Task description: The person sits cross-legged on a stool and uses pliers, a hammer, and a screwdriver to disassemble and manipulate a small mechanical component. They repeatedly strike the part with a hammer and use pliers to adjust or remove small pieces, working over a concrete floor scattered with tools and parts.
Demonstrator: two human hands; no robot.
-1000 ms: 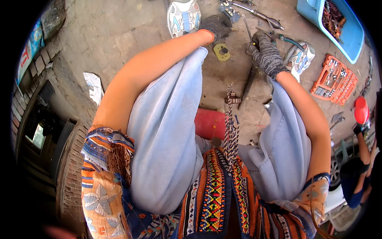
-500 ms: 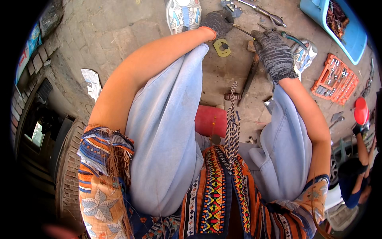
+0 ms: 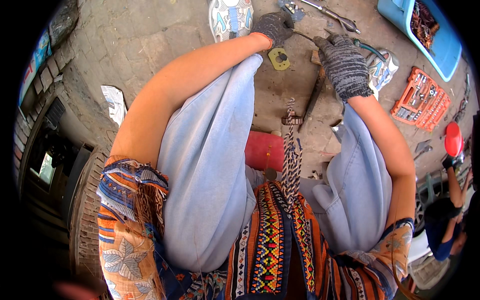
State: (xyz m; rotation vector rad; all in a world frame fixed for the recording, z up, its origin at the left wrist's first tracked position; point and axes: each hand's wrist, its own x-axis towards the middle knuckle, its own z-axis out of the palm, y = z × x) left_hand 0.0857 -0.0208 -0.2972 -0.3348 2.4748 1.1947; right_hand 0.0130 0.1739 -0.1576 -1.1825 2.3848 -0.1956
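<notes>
Head view of a seated person bent over a concrete floor [image 3: 150, 45], knees spread. The left hand [image 3: 272, 26], in a dark knit glove, is curled at twelve o'clock beside a thin metal rod [image 3: 303, 35]; whether the fingers actually pinch the rod cannot be told. The right hand [image 3: 344, 64], also gloved, is closed downward at one o'clock over something on the floor, which the glove hides. Between and just below the hands lies a small yellow plate [image 3: 279, 58] with a round hole, flat on the floor and apart from both gloves.

Handling, as a judgement: the rod looks like stiff, light steel, probably greasy; the knit gloves give friction, and a hold near its middle would keep it from pivoting. The plate appears thin and rigid, hard to lift from a flat surface, so it is best taken by an edge or hooked through its hole.

Around the work: a long dark bar [image 3: 314, 96] at one o'clock, a wrench [image 3: 334, 14] at the top edge, a blue tub [image 3: 440, 37] and an orange socket case [image 3: 421, 99] at two o'clock, and a red can [image 3: 264, 151] near centre.
</notes>
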